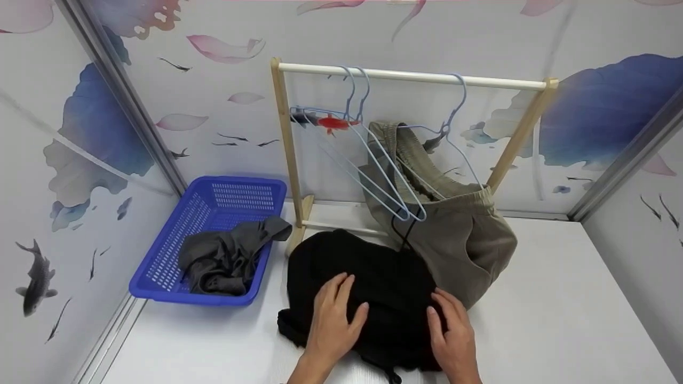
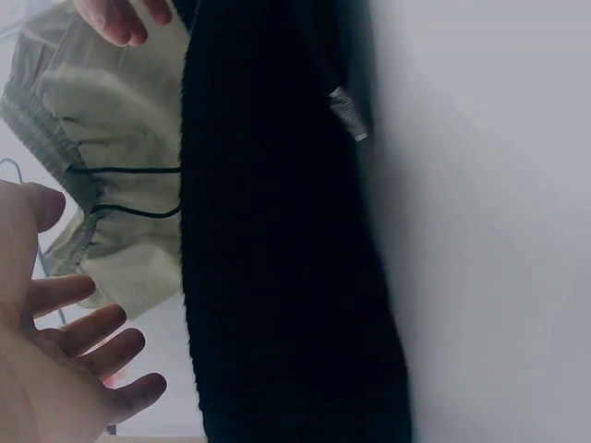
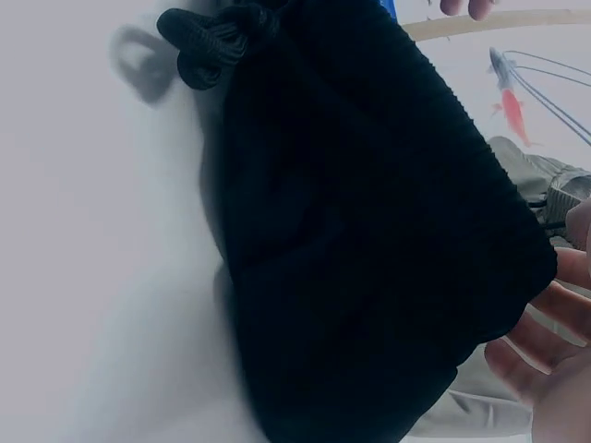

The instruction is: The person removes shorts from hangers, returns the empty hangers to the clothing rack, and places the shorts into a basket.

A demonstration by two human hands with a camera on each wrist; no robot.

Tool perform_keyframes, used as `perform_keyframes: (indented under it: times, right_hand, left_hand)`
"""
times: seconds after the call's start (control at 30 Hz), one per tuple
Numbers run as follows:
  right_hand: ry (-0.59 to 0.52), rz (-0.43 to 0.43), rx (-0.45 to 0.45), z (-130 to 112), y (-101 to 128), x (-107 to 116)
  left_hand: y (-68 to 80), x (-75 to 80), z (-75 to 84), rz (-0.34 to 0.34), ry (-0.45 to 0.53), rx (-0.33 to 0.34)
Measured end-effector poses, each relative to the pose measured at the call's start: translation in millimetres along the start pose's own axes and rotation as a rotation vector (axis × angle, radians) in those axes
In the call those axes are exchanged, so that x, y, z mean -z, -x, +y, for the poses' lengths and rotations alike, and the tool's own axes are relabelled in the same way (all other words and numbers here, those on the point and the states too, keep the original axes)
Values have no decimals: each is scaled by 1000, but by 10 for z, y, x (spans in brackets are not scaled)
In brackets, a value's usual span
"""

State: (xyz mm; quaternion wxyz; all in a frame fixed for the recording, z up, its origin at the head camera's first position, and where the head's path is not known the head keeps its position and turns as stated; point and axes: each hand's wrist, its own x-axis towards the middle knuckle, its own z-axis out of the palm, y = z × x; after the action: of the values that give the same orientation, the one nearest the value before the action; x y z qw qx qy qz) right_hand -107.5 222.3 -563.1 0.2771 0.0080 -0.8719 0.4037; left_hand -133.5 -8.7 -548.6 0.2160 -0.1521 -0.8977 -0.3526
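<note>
A black garment (image 1: 368,288) with a gathered elastic edge and a knotted drawstring lies bunched on the white table. Over its left part is my left hand (image 1: 335,320), fingers spread and thumb apart; in the left wrist view the palm and loosely bent fingers show nothing held. My right hand (image 1: 453,333) is at the garment's right edge. In the right wrist view, its extended fingers (image 3: 545,337) reach right along the black cloth's edge. Beyond hang khaki drawstring pants (image 1: 453,240) on a light blue hanger (image 1: 456,106).
A wooden rack with a white bar (image 1: 416,77) stands behind the garment. Two bare blue hangers (image 1: 392,184) hang from its left side. To the left, a blue plastic basket (image 1: 144,285) contains a crumpled dark grey garment (image 1: 224,256). Patterned panels enclose the table (image 1: 560,298).
</note>
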Motion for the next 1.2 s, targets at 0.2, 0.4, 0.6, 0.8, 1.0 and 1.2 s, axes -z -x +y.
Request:
perform_keyframes:
  times: [0.2,0.4,0.6,0.8,1.0,1.2]
  right_hand:
    - [-18,43,43,29,0,-18]
    - [-36,73,89,50,-5,-20]
    - [-39,67,79,53,0,-21]
    - [-26,39,47,45,13,-21]
    - [-11,6,7,40,17,-34]
    - [12,-65,-82,26,17,-33]
  left_hand:
    - [43,-78,14,-75,10,-17]
    - [94,-152,27,-160,10,-35]
    - [131,-204,37,-274,-3,-19]
    - [156,-218,38,-380,-21,-27]
    - [167,-219,50,-472,-85,-76]
    - [211,-246,72,-474,-211,-188]
